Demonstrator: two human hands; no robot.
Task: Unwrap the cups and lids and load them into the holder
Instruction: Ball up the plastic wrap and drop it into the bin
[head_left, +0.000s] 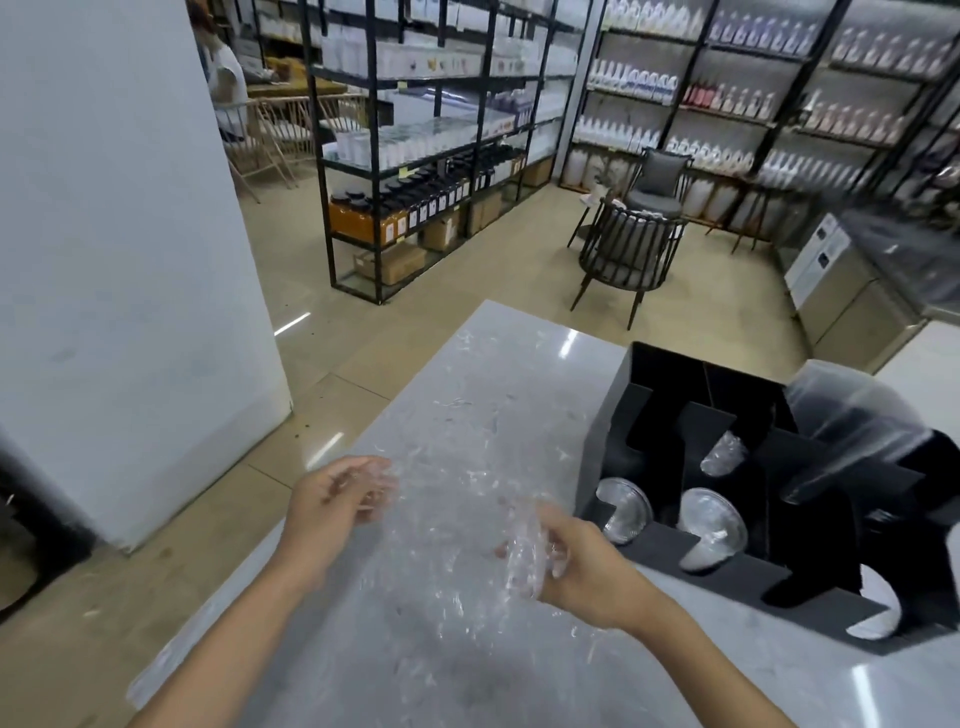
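Over the grey marble counter (519, 353), both hands are holding a sheet of clear plastic wrap (447, 483) that is spreading crumpled and see-through between them. On that side the left hand (332, 499) is curling its fingers around the wrap's edge, thumb up. Nearer the holder, the right hand (566, 556) is gripping a bunched, twisted part of the same wrap in its closed fingers.

Just beside the right hand, the black holder (613, 410) is sitting on the counter. Clear lids (623, 509) are lying in two of its front slots, and a stack of clear cups (724, 454) is resting in the slot behind them. A tall wrapped bundle (852, 415), too blurred to tell whether it is cups or lids, is leaning at the holder's far right.

Beyond the counter, black shelves (431, 156) of bottles and jars are lining the room, and two dark chairs (631, 244) are standing on the tiled floor.
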